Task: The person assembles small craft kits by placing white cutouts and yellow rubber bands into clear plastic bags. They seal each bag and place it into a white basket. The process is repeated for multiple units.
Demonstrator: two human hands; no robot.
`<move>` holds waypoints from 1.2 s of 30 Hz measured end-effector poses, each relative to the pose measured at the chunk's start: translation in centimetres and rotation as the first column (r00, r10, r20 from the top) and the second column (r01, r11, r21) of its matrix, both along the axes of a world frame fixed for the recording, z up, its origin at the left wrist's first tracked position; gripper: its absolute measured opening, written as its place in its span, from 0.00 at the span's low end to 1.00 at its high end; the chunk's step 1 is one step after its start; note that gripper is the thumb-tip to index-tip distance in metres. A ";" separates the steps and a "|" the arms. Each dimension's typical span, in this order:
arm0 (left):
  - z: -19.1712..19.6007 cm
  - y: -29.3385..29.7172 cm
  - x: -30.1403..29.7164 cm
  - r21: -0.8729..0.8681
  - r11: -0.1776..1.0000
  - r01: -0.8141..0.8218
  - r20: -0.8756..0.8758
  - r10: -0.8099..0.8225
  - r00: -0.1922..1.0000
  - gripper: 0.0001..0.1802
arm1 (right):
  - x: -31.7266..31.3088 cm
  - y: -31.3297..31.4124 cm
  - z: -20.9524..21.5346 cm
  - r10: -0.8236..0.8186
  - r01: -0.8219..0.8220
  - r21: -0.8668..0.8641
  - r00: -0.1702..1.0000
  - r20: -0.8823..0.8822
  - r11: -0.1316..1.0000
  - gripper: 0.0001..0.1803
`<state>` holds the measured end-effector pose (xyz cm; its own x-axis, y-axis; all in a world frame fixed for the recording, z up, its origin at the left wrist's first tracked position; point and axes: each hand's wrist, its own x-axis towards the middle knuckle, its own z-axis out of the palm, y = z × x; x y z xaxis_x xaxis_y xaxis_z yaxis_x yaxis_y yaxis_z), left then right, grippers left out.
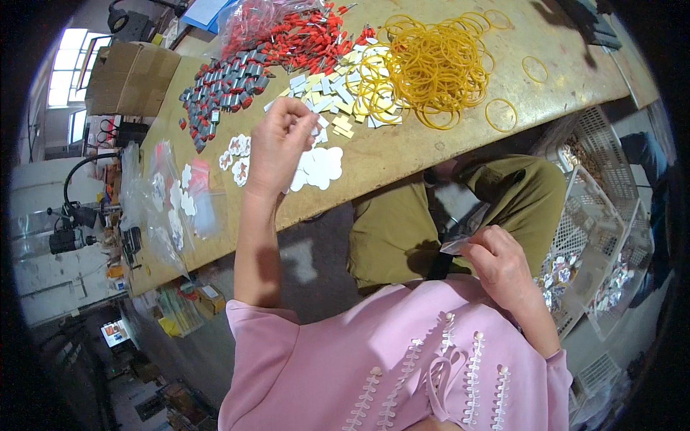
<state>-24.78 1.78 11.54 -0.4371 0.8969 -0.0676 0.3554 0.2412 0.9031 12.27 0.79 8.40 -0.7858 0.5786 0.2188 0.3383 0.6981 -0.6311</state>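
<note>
small cards [343, 126] just beyond & rt of my l hand [282, 147], can't tell its grip; rt hand [497, 264], farther, pinches clear bag [454, 246].

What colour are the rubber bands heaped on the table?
The rubber bands are deep golden yellow; they show best in the head view.

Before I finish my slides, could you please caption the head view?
Left hand near white cutouts and yellow bands on a worktable; right hand holding clear plastic.
</note>
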 end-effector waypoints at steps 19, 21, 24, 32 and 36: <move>-0.1 -6.0 17.3 0.141 0.867 0.477 -0.284 -0.426 0.859 0.11 | -1.2 -0.5 0.3 -0.019 0.038 0.127 0.989 -0.148 0.991 0.12; -0.3 -6.2 17.2 0.123 0.867 0.483 -0.296 -0.432 0.852 0.13 | -1.3 -0.6 0.2 -0.028 0.046 0.117 0.988 -0.154 0.992 0.11; -0.4 -6.5 17.2 0.083 0.869 0.487 -0.294 -0.446 0.845 0.14 | -1.3 -0.8 0.1 -0.039 0.055 0.096 0.987 -0.156 0.994 0.11; 0.1 -5.9 15.4 0.096 0.861 0.500 -0.206 -0.475 0.856 0.30 | -1.1 -0.3 0.6 -0.099 0.103 0.009 0.970 -0.222 0.995 0.10; -1.9 -6.4 15.7 0.152 0.857 0.493 -0.110 -0.481 0.870 0.18 | -0.9 0.3 1.0 -0.126 0.109 -0.075 0.956 -0.267 0.991 0.10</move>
